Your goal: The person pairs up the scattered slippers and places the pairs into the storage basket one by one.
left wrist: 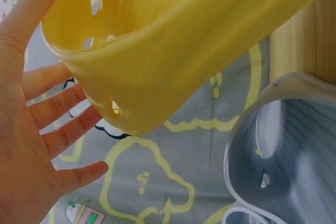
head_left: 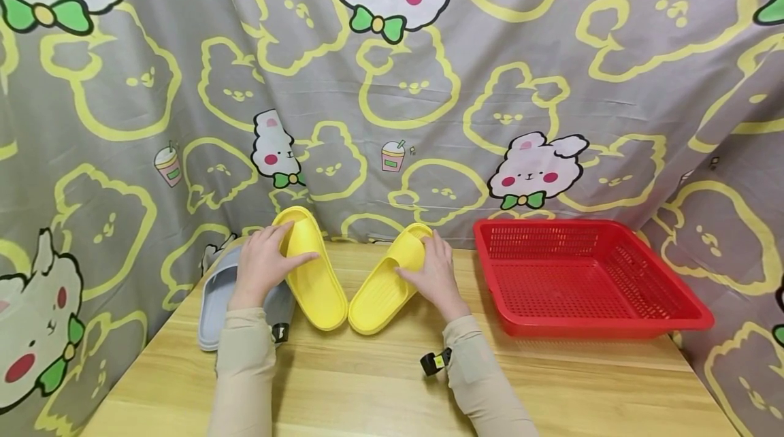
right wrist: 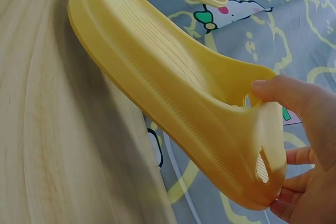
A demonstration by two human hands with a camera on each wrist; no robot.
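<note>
Yellow slippers [head_left: 318, 290], centre of frame: probably light, springy foam.
Left grip [head_left: 262, 263] and right grip [head_left: 437, 273] each pinch a strap [head_left: 303, 239], likely the surest hold.

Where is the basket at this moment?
In the head view, the basket is on the right side of the table, by the curtain, right of the right hand and the yellow slipper it holds.

The head view is bright; both wrist views look dimmer.
</note>
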